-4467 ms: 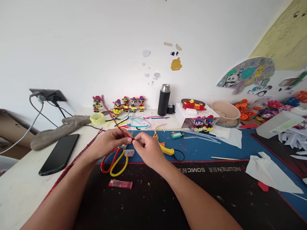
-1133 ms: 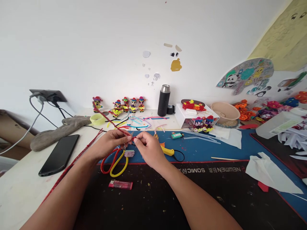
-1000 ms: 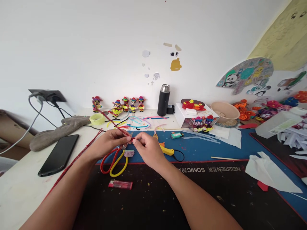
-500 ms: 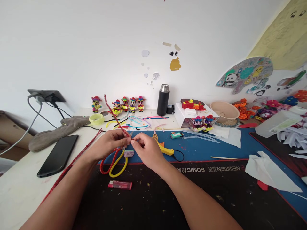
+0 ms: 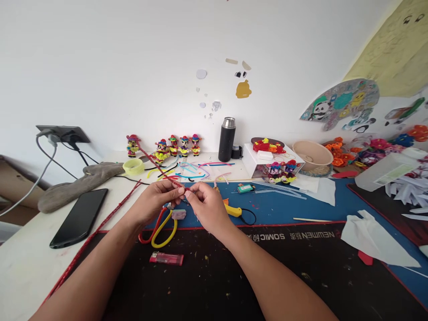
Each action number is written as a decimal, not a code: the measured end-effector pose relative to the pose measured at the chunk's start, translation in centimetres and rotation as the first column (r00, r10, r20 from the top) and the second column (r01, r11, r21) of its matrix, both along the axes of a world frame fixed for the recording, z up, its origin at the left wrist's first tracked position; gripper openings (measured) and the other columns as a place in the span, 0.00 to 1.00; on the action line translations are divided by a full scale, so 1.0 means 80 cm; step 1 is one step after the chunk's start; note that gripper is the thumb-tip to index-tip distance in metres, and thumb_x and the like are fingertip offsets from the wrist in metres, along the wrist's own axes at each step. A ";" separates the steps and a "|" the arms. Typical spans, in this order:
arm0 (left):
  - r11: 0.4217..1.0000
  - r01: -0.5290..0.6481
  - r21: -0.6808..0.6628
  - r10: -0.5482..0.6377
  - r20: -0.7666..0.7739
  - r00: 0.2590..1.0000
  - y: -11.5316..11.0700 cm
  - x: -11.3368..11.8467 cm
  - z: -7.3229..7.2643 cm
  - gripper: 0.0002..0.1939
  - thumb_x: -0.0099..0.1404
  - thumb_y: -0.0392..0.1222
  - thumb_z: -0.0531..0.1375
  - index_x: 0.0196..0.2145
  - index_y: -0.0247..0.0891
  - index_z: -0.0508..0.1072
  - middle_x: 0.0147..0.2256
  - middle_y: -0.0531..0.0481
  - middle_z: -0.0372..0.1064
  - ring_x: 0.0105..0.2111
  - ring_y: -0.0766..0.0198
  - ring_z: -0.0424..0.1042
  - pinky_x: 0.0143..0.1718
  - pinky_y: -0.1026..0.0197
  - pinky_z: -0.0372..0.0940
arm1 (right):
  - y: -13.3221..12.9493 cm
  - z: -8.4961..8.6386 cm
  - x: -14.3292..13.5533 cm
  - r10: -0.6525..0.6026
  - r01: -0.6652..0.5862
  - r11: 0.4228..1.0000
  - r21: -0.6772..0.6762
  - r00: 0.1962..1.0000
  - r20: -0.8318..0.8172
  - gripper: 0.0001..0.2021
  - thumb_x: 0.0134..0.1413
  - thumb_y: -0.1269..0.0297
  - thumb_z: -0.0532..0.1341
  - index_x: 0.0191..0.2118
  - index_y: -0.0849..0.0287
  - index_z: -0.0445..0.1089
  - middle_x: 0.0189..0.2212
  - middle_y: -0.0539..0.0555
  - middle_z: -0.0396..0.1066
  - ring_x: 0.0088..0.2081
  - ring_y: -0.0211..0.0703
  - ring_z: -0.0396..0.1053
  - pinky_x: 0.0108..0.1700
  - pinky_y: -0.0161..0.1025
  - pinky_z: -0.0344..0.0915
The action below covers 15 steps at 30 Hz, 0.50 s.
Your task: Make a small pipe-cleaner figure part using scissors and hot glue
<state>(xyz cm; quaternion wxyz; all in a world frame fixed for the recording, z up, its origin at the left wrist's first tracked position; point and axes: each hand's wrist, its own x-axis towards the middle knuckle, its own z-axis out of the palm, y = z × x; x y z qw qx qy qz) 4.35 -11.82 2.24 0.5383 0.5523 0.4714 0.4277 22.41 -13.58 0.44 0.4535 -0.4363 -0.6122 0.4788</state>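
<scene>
Between both hands is a dark red glittery pipe cleaner (image 5: 159,169), its free length slanting up and left. My left hand (image 5: 163,194) pinches it between thumb and fingers. Close beside it, my right hand (image 5: 204,203) is closed on the same pipe cleaner near its lower end; the fingers hide the tip. Below the hands lie scissors (image 5: 174,232) with one red and one yellow handle, a small pale block (image 5: 179,214) against them, and a pink lighter (image 5: 166,258). More red pipe cleaners (image 5: 96,232) lie along the left, partly under my left forearm.
A black phone (image 5: 79,218) and yellowish tape roll (image 5: 133,166) lie left. Small pipe-cleaner figures (image 5: 162,150) and a black thermos (image 5: 227,140) stand by the wall. A yellow-handled tool (image 5: 233,211), white box (image 5: 254,165), beige bowl (image 5: 312,154) and paper scraps (image 5: 377,238) are rightward.
The pipe cleaner's free end has swung down and to the left, now lying at a lower slant. My right hand has turned slightly and both hands still pinch it.
</scene>
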 end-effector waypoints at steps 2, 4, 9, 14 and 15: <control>1.000 -0.004 0.006 0.004 -0.008 1.000 0.002 -0.006 0.000 0.21 0.52 0.58 0.76 0.27 0.36 0.80 0.25 0.49 0.74 0.25 0.63 0.68 0.28 0.61 0.65 | 0.000 0.001 0.001 -0.005 0.005 1.000 0.021 1.000 0.017 0.11 0.63 0.54 0.60 0.34 0.54 0.66 0.19 0.43 0.61 0.20 0.37 0.56 0.24 0.35 0.50; 1.000 -0.002 0.024 0.003 -0.049 0.999 0.004 -0.013 -0.001 0.21 0.55 0.58 0.75 0.28 0.36 0.80 0.25 0.49 0.74 0.25 0.63 0.69 0.29 0.61 0.66 | 0.000 0.002 0.001 -0.016 0.014 0.999 0.046 0.999 0.047 0.10 0.63 0.55 0.60 0.34 0.55 0.66 0.19 0.43 0.59 0.21 0.37 0.56 0.25 0.36 0.50; 0.996 0.076 0.056 -0.065 -0.178 0.982 0.007 -0.026 0.001 0.19 0.59 0.58 0.72 0.30 0.37 0.82 0.26 0.49 0.74 0.26 0.62 0.69 0.29 0.62 0.65 | -0.001 0.000 0.001 -0.013 0.001 0.994 0.107 0.994 0.112 0.09 0.64 0.58 0.60 0.34 0.54 0.67 0.19 0.43 0.60 0.22 0.38 0.56 0.26 0.37 0.50; 0.991 0.120 0.068 -0.105 -0.189 0.976 0.006 -0.031 0.008 0.18 0.59 0.57 0.72 0.31 0.38 0.83 0.26 0.49 0.75 0.27 0.63 0.69 0.30 0.62 0.66 | -0.003 0.000 0.001 0.016 -0.033 0.993 0.109 0.989 0.148 0.08 0.65 0.59 0.60 0.34 0.54 0.67 0.19 0.43 0.58 0.21 0.38 0.55 0.26 0.37 0.48; 0.989 0.129 0.069 -0.113 -0.196 0.974 0.006 -0.032 0.010 0.17 0.59 0.57 0.73 0.30 0.39 0.83 0.26 0.49 0.75 0.27 0.63 0.69 0.30 0.62 0.66 | -0.004 0.000 0.001 0.023 -0.040 0.994 0.103 0.987 0.159 0.08 0.65 0.59 0.60 0.34 0.54 0.67 0.19 0.42 0.58 0.21 0.38 0.55 0.26 0.37 0.48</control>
